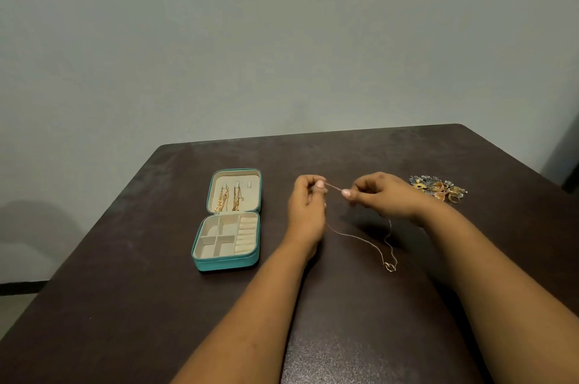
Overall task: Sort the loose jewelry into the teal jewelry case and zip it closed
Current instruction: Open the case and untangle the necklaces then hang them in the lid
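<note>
Pinching the two ends of a thin rose-gold chain necklace (360,238), the left hand (307,205) and right hand (380,194) hold a short taut run of chain between their fingertips above the dark brown table (344,321); each grip is a narrow thumb-and-finger pinch closed on the chain, with the other fingers curled in. Below the grips the rest of the chain sags in a long loop, and its small ring-shaped pendant (390,267) lies on the table beneath and a little toward the person from the right hand. Whether the clasp is joined or undone is too fine to tell. The step in hand looks like readying this necklace to hang in the lid of the open teal zip-around jewelry case (225,261), which sits well off to the outer side of the left grip; two gold chains (227,200) already hang in that lid, with a spare hook beside them. To do it well, the pinches should stay light and close together so the fine links neither kink nor slip, and the loop should be lifted free of the table before travelling, so the pendant does not drag or snag. A pile of mixed gold and blue-grey jewelry (438,188) waits beyond the right hand, so much sorting remains.
</note>
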